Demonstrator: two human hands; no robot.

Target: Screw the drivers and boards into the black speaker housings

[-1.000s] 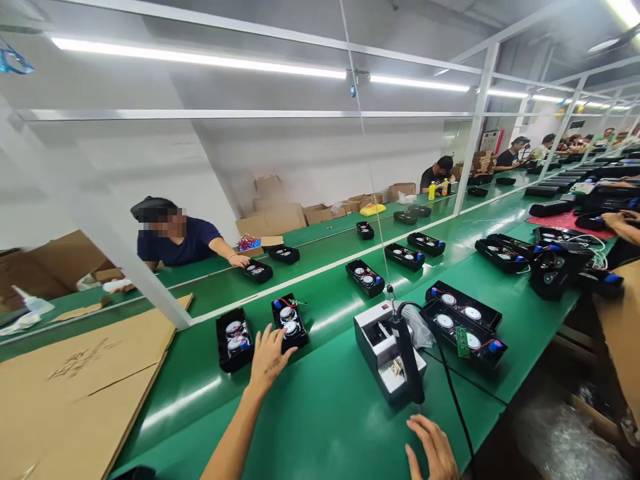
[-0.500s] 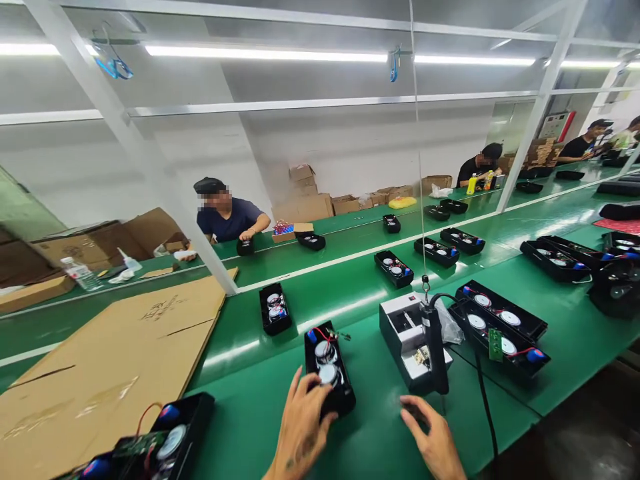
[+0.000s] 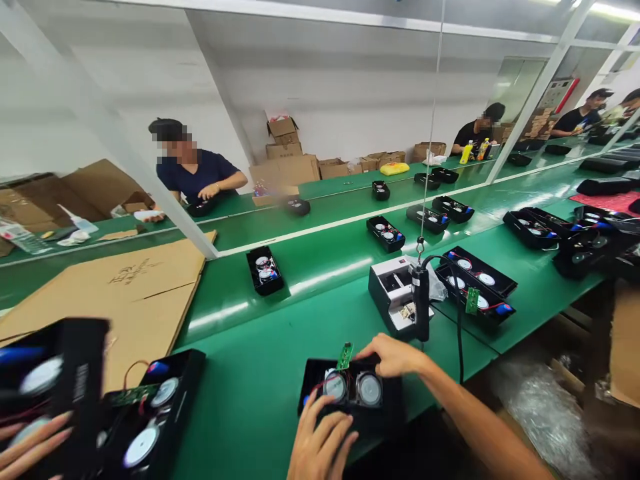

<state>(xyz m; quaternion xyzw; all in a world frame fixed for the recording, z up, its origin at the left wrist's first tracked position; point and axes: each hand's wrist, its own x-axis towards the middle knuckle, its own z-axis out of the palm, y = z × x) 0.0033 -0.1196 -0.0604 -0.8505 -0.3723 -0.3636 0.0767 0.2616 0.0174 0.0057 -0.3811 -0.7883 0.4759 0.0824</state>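
Observation:
A black speaker housing (image 3: 391, 400) lies crosswise near the bench's front edge, its open side up with two round silver speaker drivers inside. My left hand (image 3: 324, 437) has its bent fingers over the near left rim, gripping the housing. On the far rim, my right hand (image 3: 393, 357) holds it with curled fingers, the index finger stretched towards a small green circuit board (image 3: 345, 356). That board stands up at the far rim beside the fingertip. Red wires run inside the housing at the left.
Another person's hand (image 3: 37, 443) holds a second housing (image 3: 83, 380) at the lower left, above another one (image 3: 187, 393). A black electric screwdriver (image 3: 421, 303) hangs by a grey-black box (image 3: 383, 293). Cardboard (image 3: 145, 273) lies left. Co-workers sit across the bench.
The housing has turned from lengthwise to crosswise and come nearer. My right hand has moved onto its far rim. Another person's hand with a housing has entered at the lower left.

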